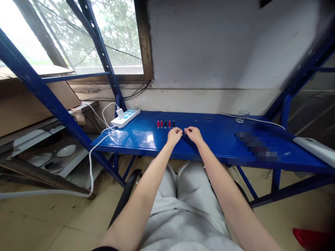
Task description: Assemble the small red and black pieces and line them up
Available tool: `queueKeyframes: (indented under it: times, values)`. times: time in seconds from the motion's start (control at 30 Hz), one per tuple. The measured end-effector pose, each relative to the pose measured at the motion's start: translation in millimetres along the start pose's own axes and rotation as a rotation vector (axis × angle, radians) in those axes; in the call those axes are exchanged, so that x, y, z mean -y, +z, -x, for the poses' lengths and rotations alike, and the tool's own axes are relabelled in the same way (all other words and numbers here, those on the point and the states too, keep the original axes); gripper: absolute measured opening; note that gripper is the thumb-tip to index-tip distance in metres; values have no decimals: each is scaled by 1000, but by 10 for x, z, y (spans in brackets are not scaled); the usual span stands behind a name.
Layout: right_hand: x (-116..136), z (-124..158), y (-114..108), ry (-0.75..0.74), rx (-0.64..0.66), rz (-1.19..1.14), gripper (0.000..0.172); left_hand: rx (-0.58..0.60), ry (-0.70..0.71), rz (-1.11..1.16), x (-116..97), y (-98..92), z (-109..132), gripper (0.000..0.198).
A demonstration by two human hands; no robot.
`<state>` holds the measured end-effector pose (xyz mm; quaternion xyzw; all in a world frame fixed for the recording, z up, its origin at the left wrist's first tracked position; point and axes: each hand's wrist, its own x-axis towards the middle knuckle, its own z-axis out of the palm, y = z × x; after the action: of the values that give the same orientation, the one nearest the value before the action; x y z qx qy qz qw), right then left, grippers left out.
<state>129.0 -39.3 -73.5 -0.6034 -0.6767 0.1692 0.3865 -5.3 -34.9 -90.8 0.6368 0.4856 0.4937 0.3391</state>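
Grey trousers, L hand, R hand, grip state unclear, plugs upright, row L-R

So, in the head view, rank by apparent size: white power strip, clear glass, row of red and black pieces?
1. white power strip
2-3. row of red and black pieces and clear glass: too alike to rank.

Five small cylindrical pieces stand upright in a short straight row on the blue table top. The colours are mixed: three are red and two are black. Narrow gaps separate the pieces, and none touch. The row runs parallel to the table's front edge and lies just beyond the left hand. Finer detail is too small to tell.
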Motion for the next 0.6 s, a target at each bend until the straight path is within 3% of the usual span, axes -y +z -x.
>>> queueKeyframes:
  times: [0.23, 0.6]
  values:
    - [-8, 26, 24, -75, 39, 108, 28, 7, -10, -79, -5, -5, 1, 14]
    - [-1, 28, 15, -60, 53, 114, 27, 18, -11, -94, -22, -7, 6, 15]
